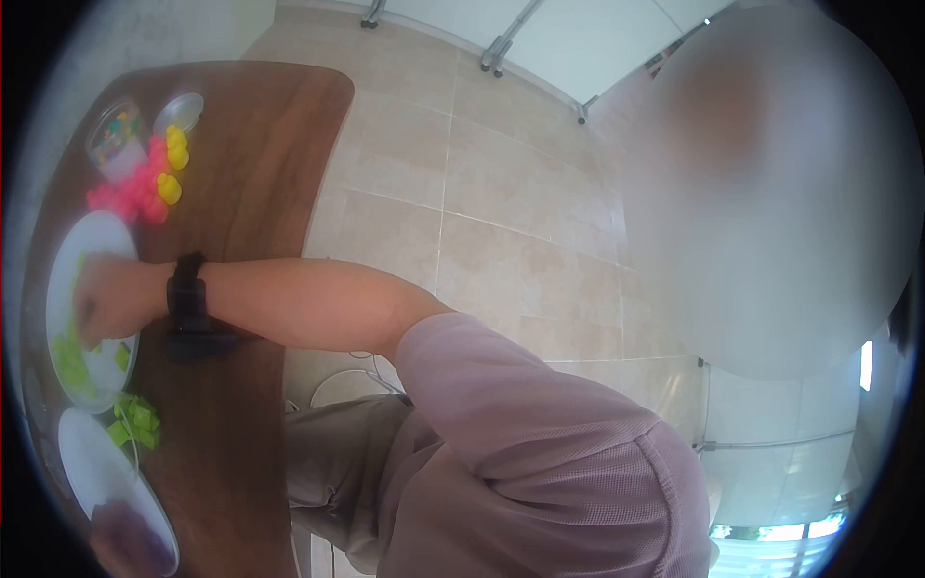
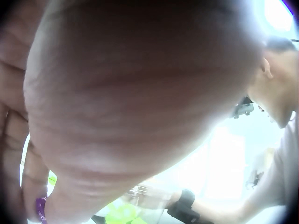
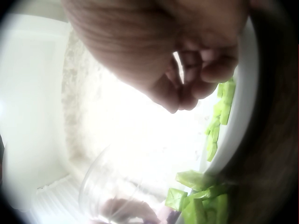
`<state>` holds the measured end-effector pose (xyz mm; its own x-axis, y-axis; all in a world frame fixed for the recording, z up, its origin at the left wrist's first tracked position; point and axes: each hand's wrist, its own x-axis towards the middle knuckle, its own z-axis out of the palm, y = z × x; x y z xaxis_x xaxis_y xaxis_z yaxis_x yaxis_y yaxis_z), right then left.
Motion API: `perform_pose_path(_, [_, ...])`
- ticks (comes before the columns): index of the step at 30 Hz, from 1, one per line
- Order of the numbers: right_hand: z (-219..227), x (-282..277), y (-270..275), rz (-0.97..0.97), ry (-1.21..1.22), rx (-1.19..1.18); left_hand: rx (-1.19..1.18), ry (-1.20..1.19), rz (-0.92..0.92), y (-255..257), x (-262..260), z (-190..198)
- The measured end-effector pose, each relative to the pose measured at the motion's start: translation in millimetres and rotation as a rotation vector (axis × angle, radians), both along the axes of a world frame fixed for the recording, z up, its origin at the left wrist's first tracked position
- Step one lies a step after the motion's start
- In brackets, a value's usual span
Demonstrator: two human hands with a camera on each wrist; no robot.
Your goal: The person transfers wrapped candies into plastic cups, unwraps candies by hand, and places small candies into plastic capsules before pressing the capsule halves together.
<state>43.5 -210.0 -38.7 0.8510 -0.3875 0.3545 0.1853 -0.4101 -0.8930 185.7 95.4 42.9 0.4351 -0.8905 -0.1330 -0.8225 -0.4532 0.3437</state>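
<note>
In the head view my right hand, black band at the wrist, is over the upper white plate with green pieces. The right wrist view shows its fingers curled, tips close together, beside a row of green pieces; whether they grip one is unclear. Over the lower white plate, my left hand holds something purple. In the left wrist view the purple thing sits between fingers and thumb; its shape is mostly hidden.
More green pieces lie on the brown table between the plates. Beyond the upper plate are pink pieces, yellow pieces, a clear container with colourful contents and a round lid. Another person is blurred.
</note>
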Motion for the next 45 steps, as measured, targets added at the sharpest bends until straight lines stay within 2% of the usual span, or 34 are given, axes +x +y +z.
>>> perform_pose_path(4, [2.9,-7.0,-0.1,0.007,-0.073,-0.013,-0.018,0.024,0.008,-4.6,3.5,-5.7])
perform_pose_path(10, [5.4,-6.1,-3.4,0.001,0.034,0.022,-0.050,0.058,0.023,-12.4,2.7,-12.8])
perform_pose_path(20, [8.7,-15.7,-9.2,0.018,-0.034,0.024,-0.093,0.103,0.062,-24.6,-8.3,-20.0])
perform_pose_path(22, [-8.6,0.6,-14.7,0.030,-0.181,-0.112,-0.102,0.078,0.115,-15.1,-6.3,-11.3])
perform_pose_path(24, [-8.4,-1.7,-16.5,0.013,-0.077,-0.079,-0.080,0.022,0.254,37.9,-13.4,5.2])
perform_pose_path(25, [-8.1,-8.4,-16.9,0.056,-0.122,-0.046,-0.015,-0.005,0.282,21.0,-34.0,23.0])
perform_pose_path(26, [4.1,-28.7,-17.8,0.102,-0.090,-0.021,-0.076,0.079,0.326,4.3,-60.6,40.3])
perform_pose_path(27, [20.2,-47.1,-12.2,0.090,-0.021,-0.011,-0.208,0.032,0.308,8.0,-68.6,35.6])
perform_pose_path(28, [29.3,-53.0,-9.4,0.089,0.064,-0.007,-0.151,0.206,0.412,3.0,-71.3,41.4])
perform_pose_path(29, [41.2,-54.6,-4.6,0.036,0.217,-0.026,-0.272,-0.031,0.324,14.8,-71.5,33.0])
perform_pose_path(30, [46.7,-54.4,0.3,-0.002,0.278,0.027,-0.109,-0.164,0.214,12.4,-66.7,45.1])
perform_pose_path(31, [45.4,-52.8,2.3,-0.017,0.273,0.049,-0.156,-0.013,0.211,8.6,-62.5,45.2])
perform_pose_path(33, [45.8,-49.0,3.2,-0.062,0.284,0.046,-0.216,-0.070,0.127,10.4,-54.2,46.6])
perform_pose_path(34, [45.9,-47.2,4.0,-0.024,0.283,0.059,-0.266,-0.107,0.092,14.4,-52.0,42.2])
perform_pose_path(36, [44.6,-50.5,3.3,-0.015,0.265,0.079,-0.439,-0.139,0.027,23.6,-54.1,32.7])
perform_pose_path(38, [42.3,-49.2,5.7,-0.030,0.256,0.101,-0.530,-0.230,0.028,25.7,-54.2,21.9])
perform_pose_path(39, [45.3,-45.9,0.3,0.008,0.247,0.094,-0.459,-0.254,0.048,21.5,-56.1,34.0])
perform_pose_path(42, [41.5,-44.7,-4.5,-0.018,0.257,0.166,-0.506,-0.291,0.081,34.8,-52.1,48.8])
perform_pose_path(44, [35.0,-47.3,-10.6,-0.031,0.278,0.134,-0.432,-0.244,0.127,51.6,-44.1,62.7])
perform_pose_path(45, [33.2,-47.3,-11.4,-0.028,0.261,0.112,-0.509,-0.271,0.202,64.0,-40.9,68.2])
